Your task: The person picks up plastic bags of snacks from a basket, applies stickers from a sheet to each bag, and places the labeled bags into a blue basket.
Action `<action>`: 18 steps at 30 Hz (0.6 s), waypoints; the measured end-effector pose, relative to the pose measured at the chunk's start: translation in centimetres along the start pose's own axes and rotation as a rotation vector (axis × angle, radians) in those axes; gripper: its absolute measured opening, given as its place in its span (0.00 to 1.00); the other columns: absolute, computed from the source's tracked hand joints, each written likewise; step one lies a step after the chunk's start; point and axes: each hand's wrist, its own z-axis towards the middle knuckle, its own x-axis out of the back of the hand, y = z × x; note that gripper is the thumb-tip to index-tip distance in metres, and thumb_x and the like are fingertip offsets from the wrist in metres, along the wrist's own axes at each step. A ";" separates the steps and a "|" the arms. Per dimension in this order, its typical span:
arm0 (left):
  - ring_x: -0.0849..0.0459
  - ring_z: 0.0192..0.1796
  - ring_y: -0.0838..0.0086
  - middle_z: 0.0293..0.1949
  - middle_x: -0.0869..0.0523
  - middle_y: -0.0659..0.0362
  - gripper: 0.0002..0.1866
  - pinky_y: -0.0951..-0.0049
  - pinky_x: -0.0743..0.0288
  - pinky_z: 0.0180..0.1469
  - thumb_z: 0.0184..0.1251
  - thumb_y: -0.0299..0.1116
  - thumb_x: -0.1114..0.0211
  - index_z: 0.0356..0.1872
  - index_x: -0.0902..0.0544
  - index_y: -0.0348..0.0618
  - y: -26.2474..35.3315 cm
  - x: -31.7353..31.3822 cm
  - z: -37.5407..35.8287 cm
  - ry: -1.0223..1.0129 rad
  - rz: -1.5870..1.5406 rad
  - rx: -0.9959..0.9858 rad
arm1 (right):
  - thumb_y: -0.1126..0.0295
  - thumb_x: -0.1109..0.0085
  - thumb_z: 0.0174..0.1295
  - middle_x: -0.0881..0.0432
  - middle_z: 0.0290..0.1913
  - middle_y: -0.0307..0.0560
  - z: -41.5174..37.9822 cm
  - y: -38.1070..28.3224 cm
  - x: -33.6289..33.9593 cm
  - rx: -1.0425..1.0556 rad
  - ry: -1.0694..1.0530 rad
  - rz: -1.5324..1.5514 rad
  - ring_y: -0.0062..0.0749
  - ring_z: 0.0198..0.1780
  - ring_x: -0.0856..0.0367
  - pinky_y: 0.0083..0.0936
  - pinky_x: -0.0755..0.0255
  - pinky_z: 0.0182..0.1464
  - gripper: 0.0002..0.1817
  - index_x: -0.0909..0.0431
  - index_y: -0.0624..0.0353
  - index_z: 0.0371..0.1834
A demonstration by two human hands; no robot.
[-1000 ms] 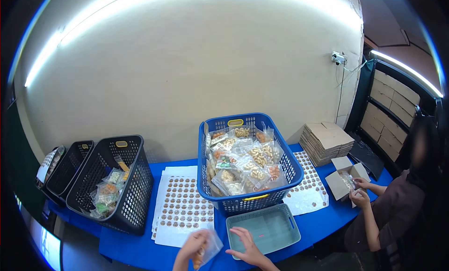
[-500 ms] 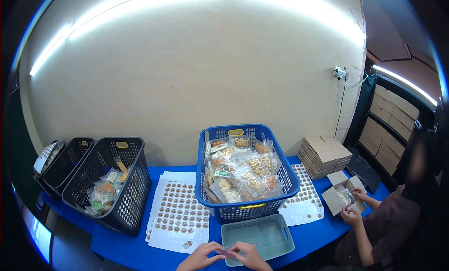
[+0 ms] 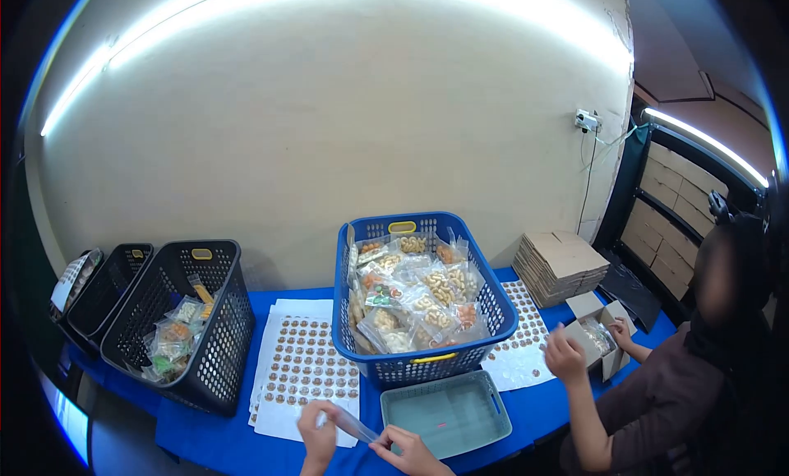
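A thin piece of clear plastic, apparently a small bag (image 3: 355, 427), is stretched between my two hands, a little blurred. My left hand (image 3: 318, 431) pinches its upper end in front of the sticker sheet (image 3: 316, 369), which carries rows of round brown stickers. Low at the front corner of the grey-green tray (image 3: 493, 436), my right hand (image 3: 408, 452) has its fingers closed on the other end. A tiny pink scrap (image 3: 441, 425) lies inside that tray. Behind it stands the blue basket (image 3: 427, 366), heaped with clear packets of snacks (image 3: 436, 291).
At left, a dark basket (image 3: 226, 336) holds more packets, with another dark basket (image 3: 103, 299) beside it. Flat cardboard (image 3: 567, 258) is stacked back right. A co-worker's raised hand (image 3: 565, 357) is near an open carton (image 3: 612, 316) and a second sticker sheet (image 3: 518, 353).
My hands have moved apart, the left up and leftward, stretching the clear plastic between them. The co-worker's one hand has lifted away from the carton. The view has shifted slightly.
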 end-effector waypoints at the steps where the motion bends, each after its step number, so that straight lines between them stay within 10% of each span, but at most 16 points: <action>1: 0.25 0.31 0.75 0.25 0.23 0.60 0.08 0.76 0.35 0.38 0.56 0.32 0.39 0.25 0.26 0.39 0.2 0.3 0.8 0.156 -0.154 0.144 | 0.69 0.42 0.54 0.25 0.25 0.46 -0.5 0.8 0.2 0.009 -0.016 -0.024 0.29 0.27 0.25 0.22 0.33 0.31 0.09 0.26 0.65 0.27; 3: 0.32 0.32 0.83 0.27 0.29 0.64 0.14 0.80 0.37 0.38 0.70 0.39 0.56 0.28 0.31 0.41 0.0 2.7 3.5 0.300 -0.427 0.318 | 0.69 0.43 0.56 0.25 0.24 0.43 -2.2 3.4 0.5 0.031 -0.051 -0.069 0.27 0.26 0.26 0.21 0.33 0.32 0.09 0.26 0.64 0.26; 6: 0.36 0.27 0.81 0.22 0.35 0.65 0.17 0.79 0.37 0.39 0.70 0.43 0.57 0.23 0.35 0.45 1.7 3.2 5.2 0.360 -0.741 0.238 | 0.69 0.46 0.59 0.24 0.25 0.39 -4.5 7.1 1.3 -0.479 -0.008 0.567 0.23 0.29 0.26 0.18 0.33 0.34 0.10 0.26 0.64 0.25; 13: 0.34 0.27 0.80 0.22 0.35 0.67 0.10 0.69 0.37 0.46 0.64 0.36 0.50 0.23 0.33 0.49 1.7 -2.9 1.1 -0.296 -1.947 0.775 | 0.59 0.53 0.63 0.27 0.47 0.44 -4.2 7.4 -0.3 -0.621 -0.230 1.009 0.22 0.43 0.27 0.22 0.31 0.49 0.22 0.34 0.64 0.54; 18: 0.31 0.36 0.74 0.26 0.33 0.62 0.15 0.64 0.43 0.57 0.65 0.46 0.51 0.26 0.31 0.45 0.7 -1.8 0.7 -0.298 -1.771 0.933 | 0.63 0.49 0.62 0.27 0.49 0.43 -4.1 9.4 0.2 -0.559 -0.566 0.997 0.22 0.47 0.27 0.20 0.33 0.50 0.22 0.36 0.66 0.55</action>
